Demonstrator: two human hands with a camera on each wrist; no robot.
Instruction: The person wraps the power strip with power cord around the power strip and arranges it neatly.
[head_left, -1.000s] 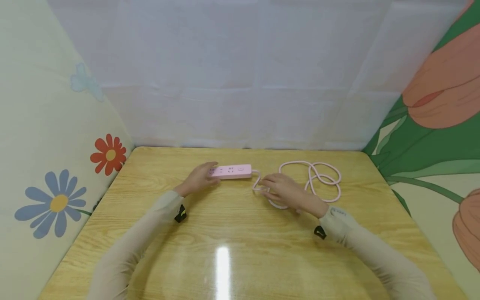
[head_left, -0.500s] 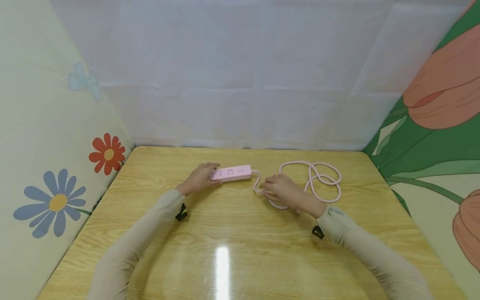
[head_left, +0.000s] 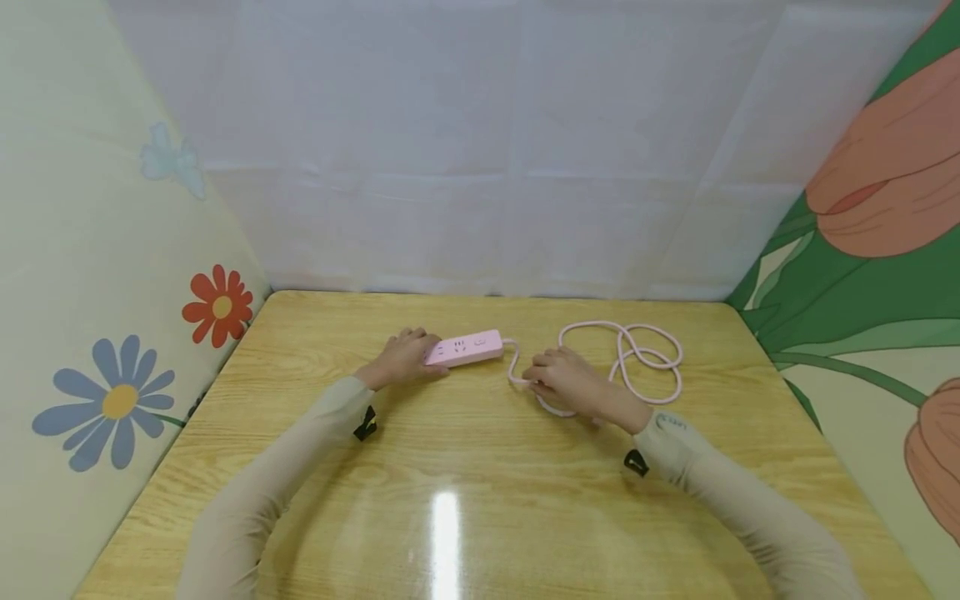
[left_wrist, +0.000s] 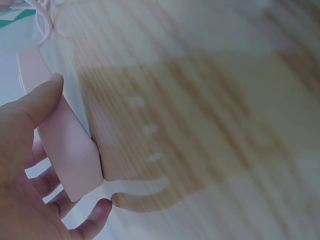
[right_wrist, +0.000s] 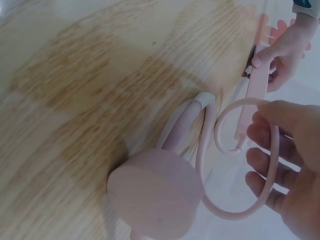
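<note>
A pink power strip (head_left: 471, 347) lies on the wooden table, its left end slightly nearer the person than its right. My left hand (head_left: 403, 358) grips that left end; in the left wrist view the thumb (left_wrist: 46, 97) presses one long side of the strip (left_wrist: 70, 145), with fingers on the other side. From the strip's right end runs a pink cord (head_left: 513, 360). My right hand (head_left: 573, 383) pinches this cord (right_wrist: 274, 160) between thumb and fingers. Close to the right wrist camera is the pink plug (right_wrist: 155, 192), mostly covered by the hand in the head view.
More cord (head_left: 678, 379) lies in loose loops right of my right hand. White cloth (head_left: 495, 150) hangs behind the table's back edge. Flower-printed cloth (head_left: 90, 250) stands at the left, and another (head_left: 862, 333) at the right. Light glares on the tabletop (head_left: 446, 542) near the front.
The strip's left end has swung a little toward the person, and my left hand has shifted slightly right with it. My right hand has barely moved on the cord.
</note>
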